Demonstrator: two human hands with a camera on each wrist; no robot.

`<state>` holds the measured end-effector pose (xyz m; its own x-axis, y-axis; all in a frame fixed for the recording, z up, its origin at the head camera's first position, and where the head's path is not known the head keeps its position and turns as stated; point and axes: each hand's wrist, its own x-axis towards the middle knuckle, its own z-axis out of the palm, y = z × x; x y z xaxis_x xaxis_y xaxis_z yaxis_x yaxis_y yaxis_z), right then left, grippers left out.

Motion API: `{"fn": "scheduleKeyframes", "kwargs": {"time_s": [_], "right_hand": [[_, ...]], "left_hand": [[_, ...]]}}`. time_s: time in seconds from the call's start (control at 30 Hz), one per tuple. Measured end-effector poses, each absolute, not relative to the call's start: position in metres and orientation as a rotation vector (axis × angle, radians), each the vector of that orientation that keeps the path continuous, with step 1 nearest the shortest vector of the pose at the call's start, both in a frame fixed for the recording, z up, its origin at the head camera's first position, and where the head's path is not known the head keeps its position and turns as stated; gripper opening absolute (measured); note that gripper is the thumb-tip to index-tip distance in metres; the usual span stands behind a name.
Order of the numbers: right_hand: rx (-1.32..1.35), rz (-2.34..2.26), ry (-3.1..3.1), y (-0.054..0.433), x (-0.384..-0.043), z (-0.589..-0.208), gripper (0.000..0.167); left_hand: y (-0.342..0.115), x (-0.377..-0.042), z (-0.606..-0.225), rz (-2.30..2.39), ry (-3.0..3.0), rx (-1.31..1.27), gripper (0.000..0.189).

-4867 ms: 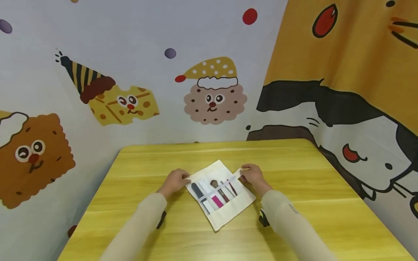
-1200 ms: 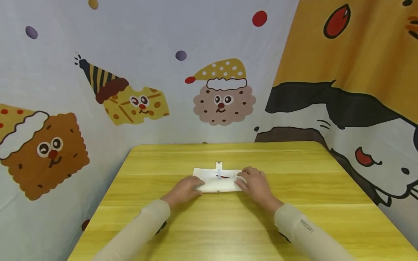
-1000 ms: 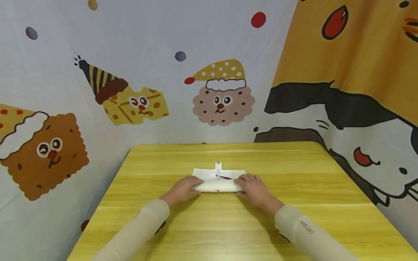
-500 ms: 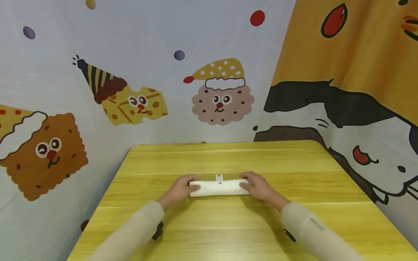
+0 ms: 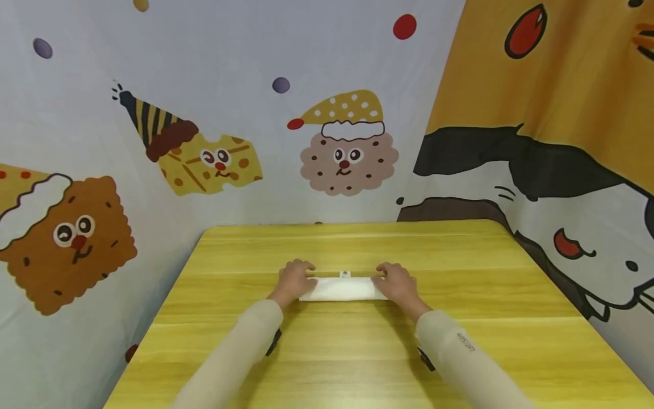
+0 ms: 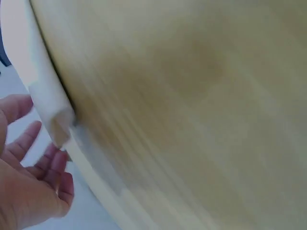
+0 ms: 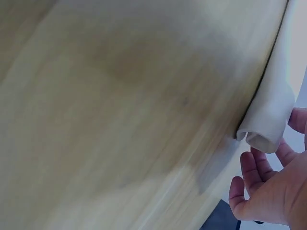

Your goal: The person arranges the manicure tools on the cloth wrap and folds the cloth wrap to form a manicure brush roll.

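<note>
A white fabric makeup brush roll [image 5: 343, 289] lies rolled into a flat tube across the table. Its small tab with a metal snap [image 5: 345, 274] sticks out at the far side. At the left end, my left hand [image 5: 294, 280] holds the roll, thumb on top and fingers curved beyond it. My right hand [image 5: 400, 284] holds the other end in much the same way. Both wrist views show the roll's hollow end [image 7: 263, 142] between thumb and loosely bent fingers. The brushes and files inside are hidden.
The yellow wood-grain table [image 5: 347, 346] stretches around the roll, its far edge against a cartoon-printed cloth [image 5: 230, 68]. A dark object [image 7: 221, 215] shows past the table edge in the right wrist view.
The brush roll lay spread out with brushes and files in view, then was folded and rolled away from me into a tube. Its snap tab now shows less, and both hands have shifted forward.
</note>
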<state>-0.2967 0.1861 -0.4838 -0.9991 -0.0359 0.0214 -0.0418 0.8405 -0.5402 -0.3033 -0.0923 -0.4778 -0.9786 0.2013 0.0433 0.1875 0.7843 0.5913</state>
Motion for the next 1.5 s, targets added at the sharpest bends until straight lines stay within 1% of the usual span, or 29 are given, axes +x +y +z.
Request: {"fn": "scheduleKeyframes", "kwargs": {"time_s": [0.17, 0.27, 0.47, 0.63, 0.83, 1.27, 1.5], "right_hand": [[0.080, 0.936, -2.978, 0.180, -0.302, -0.481, 0.036], [0.127, 1.017, -2.947, 0.173, -0.305, -0.475, 0.035], [0.161, 1.240, -2.942, 0.155, -0.322, -0.474, 0.035], [0.156, 1.184, -3.042, 0.143, -0.333, -0.475, 0.031], [0.146, 1.044, -3.165, 0.138, -0.337, -0.477, 0.027], [0.199, 1.332, -3.061, 0.133, -0.340, -0.475, 0.017], [0.193, 1.373, -3.037, 0.134, -0.337, -0.475, 0.021]], "left_hand": [[-0.072, -0.304, -0.477, 1.135, 2.830, 0.434, 0.036], [-0.066, -0.306, -0.483, 1.200, 2.783, 0.412, 0.036], [-0.062, -0.311, -0.491, 1.218, 2.794, 0.387, 0.027], [-0.061, -0.312, -0.494, 1.202, 2.793, 0.382, 0.028], [-0.059, -0.312, -0.495, 1.165, 2.799, 0.389, 0.031], [-0.059, -0.313, -0.492, 1.197, 2.801, 0.425, 0.023], [-0.059, -0.318, -0.494, 1.260, 2.726, 0.413, 0.018]]}}
